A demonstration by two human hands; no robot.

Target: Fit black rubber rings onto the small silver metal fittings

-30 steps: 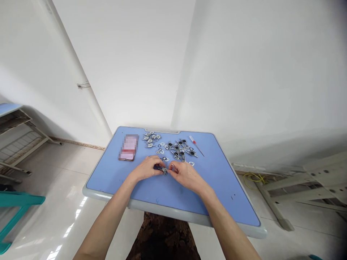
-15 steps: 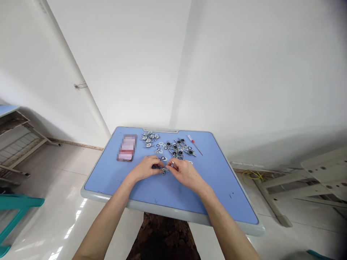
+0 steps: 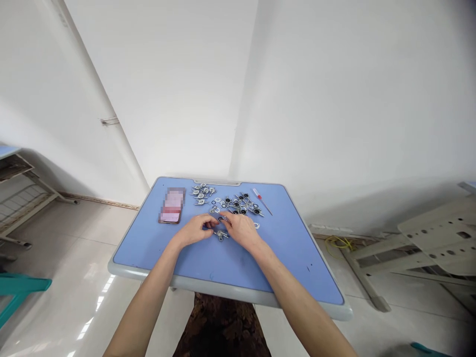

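A small metal fitting (image 3: 220,236) with thin tube-like ends sits low over the table, close to its near half. My left hand (image 3: 196,230) is curled with thumb and fingers at the fitting's left end; the exact contact is partly hidden. Just beyond the fitting, my right hand (image 3: 241,229) reaches in with its fingertips pinched at a small flat metal plate, mostly covered by the fingers. Beside those fingertips shows a dark ring (image 3: 220,218). Another flat oval plate (image 3: 214,210) lies a little farther off.
Metal fittings with black discs (image 3: 243,211) are heaped beyond my right hand, and a second cluster of fittings (image 3: 201,195) lies at the back left. A phone (image 3: 172,205) rests at left. A red-and-clear-handled screwdriver (image 3: 260,197) lies at right on the blue table (image 3: 282,267).
My right hand has moved away from the fitting, up and left to the loose plate and ring. The fitting is more exposed beside my left hand. The view has shifted slightly.
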